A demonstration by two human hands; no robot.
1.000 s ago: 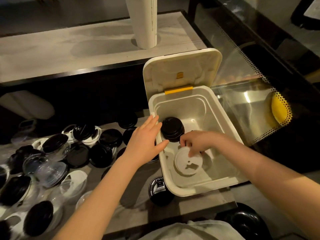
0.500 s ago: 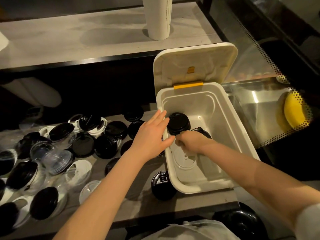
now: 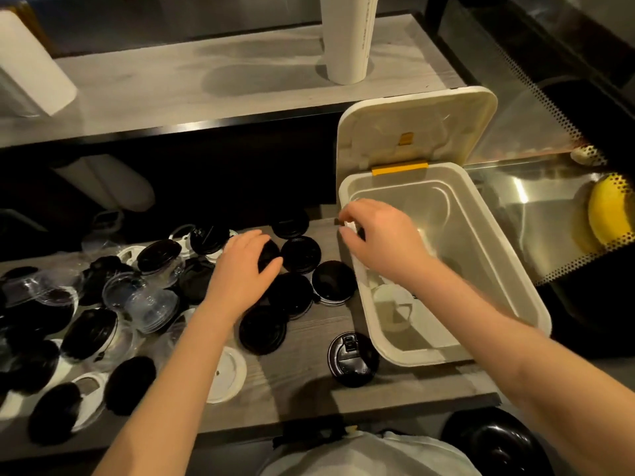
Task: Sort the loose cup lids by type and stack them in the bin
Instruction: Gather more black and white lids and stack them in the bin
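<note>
The white bin stands open on the right of the wooden counter. A white lid lies on its floor. My right hand hovers over the bin's left rim with curled fingers. Something white shows at the fingertips; I cannot tell whether it is a lid or the rim. My left hand reaches into the loose pile and curls over a black lid. More black lids lie around it, with clear lids further left and a white lid near my forearm.
The bin's hinged cover stands upright behind it. A black flip-top lid sits by the bin's front corner. A white tube stands on the upper shelf. Glass with a yellow object borders the right.
My left hand left the bin's rim and moved left onto a black lid in the pile. My right hand rose from the white lid on the bin's floor to the left rim.
</note>
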